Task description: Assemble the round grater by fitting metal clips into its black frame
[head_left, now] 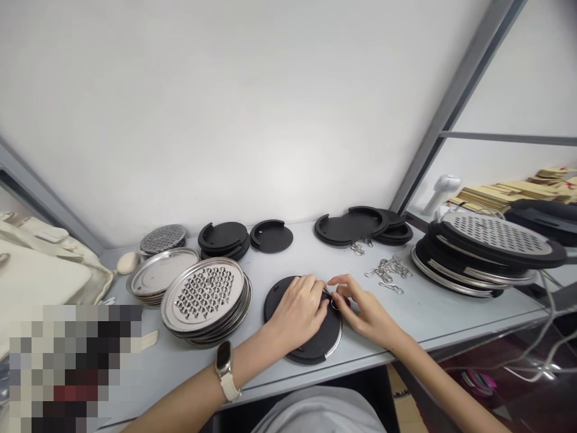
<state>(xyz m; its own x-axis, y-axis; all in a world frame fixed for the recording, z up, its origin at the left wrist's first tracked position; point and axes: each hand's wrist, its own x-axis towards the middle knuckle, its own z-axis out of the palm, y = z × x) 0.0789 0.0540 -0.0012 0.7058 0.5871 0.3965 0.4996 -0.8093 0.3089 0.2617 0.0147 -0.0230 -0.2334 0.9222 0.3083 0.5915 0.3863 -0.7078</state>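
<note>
In front of me a round black disc (311,349) with a silver metal rim at its right lies flat on the table. My left hand (300,310) rests across its top, fingers bent and closed at its right edge. At that same edge my right hand (358,307) pinches a small metal clip (334,304) between thumb and index finger. The fingertips of both hands almost meet there and partly cover the clip. Right of my hands lies a loose heap of metal snap clips (390,269), with a few more clips (357,249) behind it.
Stacked round metal grater plates (205,294) stand at left, beside metal discs (162,270). Black round holders (225,237) line the wall; more black holders (351,225) sit right of them. A tall stack of black-and-metal discs (478,255) occupies the table's right end.
</note>
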